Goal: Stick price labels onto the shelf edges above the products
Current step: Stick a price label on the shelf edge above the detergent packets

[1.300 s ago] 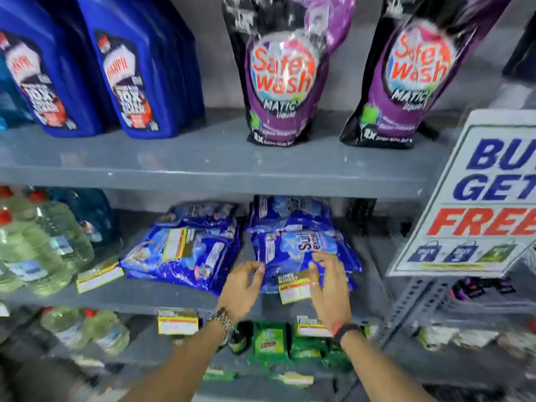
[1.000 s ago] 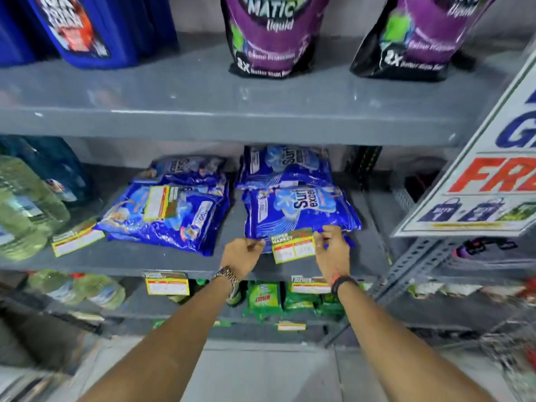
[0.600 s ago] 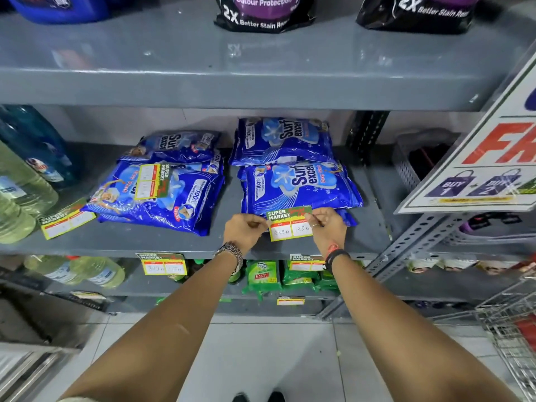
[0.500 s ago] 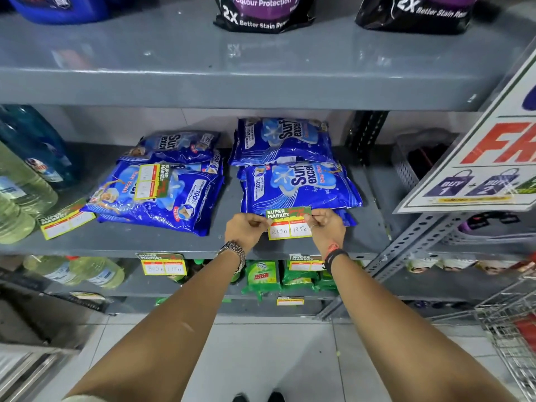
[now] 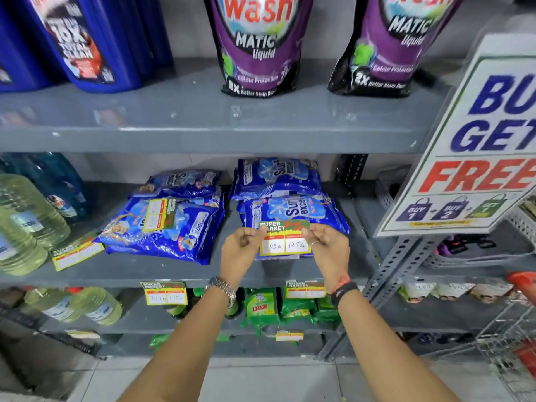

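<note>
- Price label [image 5: 284, 238], green header reading "SUPER MARKET" over two yellow-framed white boxes with handwritten figures, is held upright in front of the blue detergent packets [image 5: 293, 211] on the middle shelf [image 5: 162, 274].
- Left hand [image 5: 242, 246] pinches the label's left edge between thumb and fingers.
- Right hand [image 5: 329, 245] pinches the label's right edge in the same way; a ring shows on one finger.
- Label sits above the middle shelf's front edge, not touching it.
- Two similar labels [image 5: 165, 294] are already stuck on that edge, one left of the wrists, one behind the right wrist.
- Loose label [image 5: 158, 213] lies on the left stack of packets; another lies on the shelf beside the bottles [image 5: 26, 216].
- Purple pouches [image 5: 255, 44] stand on the upper shelf.
</note>
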A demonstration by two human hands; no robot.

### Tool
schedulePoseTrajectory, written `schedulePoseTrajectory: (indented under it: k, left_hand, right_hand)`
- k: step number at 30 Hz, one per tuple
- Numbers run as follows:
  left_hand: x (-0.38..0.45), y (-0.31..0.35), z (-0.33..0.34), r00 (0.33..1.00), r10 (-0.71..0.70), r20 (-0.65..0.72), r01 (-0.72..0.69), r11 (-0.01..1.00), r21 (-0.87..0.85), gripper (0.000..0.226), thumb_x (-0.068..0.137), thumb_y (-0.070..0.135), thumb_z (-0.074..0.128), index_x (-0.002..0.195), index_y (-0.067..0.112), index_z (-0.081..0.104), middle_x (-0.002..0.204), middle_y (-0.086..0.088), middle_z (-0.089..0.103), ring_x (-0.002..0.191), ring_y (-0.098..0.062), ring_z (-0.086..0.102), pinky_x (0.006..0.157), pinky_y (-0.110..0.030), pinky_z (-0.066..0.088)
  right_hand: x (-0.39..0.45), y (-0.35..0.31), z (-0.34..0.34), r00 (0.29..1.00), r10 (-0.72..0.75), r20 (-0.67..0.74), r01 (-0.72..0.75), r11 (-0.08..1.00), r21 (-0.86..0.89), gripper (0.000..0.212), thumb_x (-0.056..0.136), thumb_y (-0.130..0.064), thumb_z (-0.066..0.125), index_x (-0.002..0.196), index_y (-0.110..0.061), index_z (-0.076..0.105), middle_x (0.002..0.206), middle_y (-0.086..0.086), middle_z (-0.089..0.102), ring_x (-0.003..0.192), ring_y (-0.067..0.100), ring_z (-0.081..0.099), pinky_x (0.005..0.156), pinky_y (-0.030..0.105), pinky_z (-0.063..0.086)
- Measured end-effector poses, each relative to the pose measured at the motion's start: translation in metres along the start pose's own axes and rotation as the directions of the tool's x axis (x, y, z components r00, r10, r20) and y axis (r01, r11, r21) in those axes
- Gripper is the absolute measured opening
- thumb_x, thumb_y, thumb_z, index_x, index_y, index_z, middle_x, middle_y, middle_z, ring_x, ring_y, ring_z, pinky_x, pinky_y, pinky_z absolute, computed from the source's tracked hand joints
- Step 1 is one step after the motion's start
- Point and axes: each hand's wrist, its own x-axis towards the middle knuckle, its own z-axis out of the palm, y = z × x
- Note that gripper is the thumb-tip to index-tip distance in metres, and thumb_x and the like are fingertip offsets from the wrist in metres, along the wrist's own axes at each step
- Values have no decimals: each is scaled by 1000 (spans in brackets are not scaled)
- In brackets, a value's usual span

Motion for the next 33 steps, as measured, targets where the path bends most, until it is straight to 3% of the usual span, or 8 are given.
schedulePoseTrajectory:
  k: [4, 7, 11, 19, 24, 29, 33]
  left_hand:
    - [-26, 46, -13, 969, 240, -55, -245, 965, -97, 7, 82, 37, 67, 78, 32, 64, 71, -26, 63, 64, -20, 58, 65, -41, 51]
    - [-41, 92, -21, 908, 414, -65, -419, 897, -144, 9, 85, 25, 64, 94, 28, 65, 69, -13, 67, 70, -8, 66, 64, -29, 54]
    - [-51, 135, -25, 832, 543, -113, -552, 830, -81, 2, 84, 27, 66, 85, 29, 65, 75, -6, 70, 71, -15, 67, 65, -30, 54]
    - [-48, 169, -21, 798, 573, -185, -575, 817, 50, 11, 78, 46, 69, 75, 35, 68, 66, 7, 72, 58, -12, 67, 63, -40, 59]
    - [-48, 178, -18, 797, 566, -210, -554, 824, 118, 16, 75, 51, 70, 78, 35, 72, 68, 10, 73, 58, -6, 68, 61, -40, 59]
    - [-48, 182, -16, 803, 546, -239, -509, 837, 202, 24, 73, 56, 69, 76, 33, 72, 64, 11, 72, 61, 0, 67, 58, -30, 58]
    - [-47, 190, -17, 801, 536, -264, -454, 834, 315, 34, 69, 64, 66, 69, 30, 69, 58, 13, 69, 57, 3, 63, 50, -20, 46]
  right_hand:
    - [-16, -51, -15, 983, -178, 43, 174, 981, 81, 10, 79, -11, 70, 82, -20, 66, 81, 2, 70, 76, 11, 66, 71, 19, 51]
    - [-27, -94, -28, 953, -302, 30, 295, 944, 146, 19, 79, -9, 70, 76, -27, 64, 73, -2, 68, 65, 4, 63, 66, 17, 50]
    - [-34, -132, -43, 919, -393, -17, 389, 901, 192, 11, 80, -15, 70, 79, -25, 66, 77, -1, 70, 71, 9, 64, 68, 18, 51]
    - [-32, -167, -52, 899, -419, -128, 434, 892, 126, 13, 80, -22, 69, 71, -29, 64, 72, -6, 68, 68, 9, 61, 62, 12, 50]
    - [-29, -172, -55, 896, -425, -129, 436, 896, 81, 11, 81, -23, 69, 73, -29, 64, 73, -4, 68, 71, 11, 64, 67, 19, 51]
    - [-25, -172, -53, 884, -440, -160, 447, 894, 12, 5, 80, -24, 69, 83, -20, 69, 73, -5, 68, 70, 7, 63, 58, 4, 49]
    - [-23, -170, -51, 853, -480, -206, 467, 877, -111, 18, 77, -30, 72, 80, -13, 68, 70, 0, 66, 66, 13, 60, 59, 14, 49]
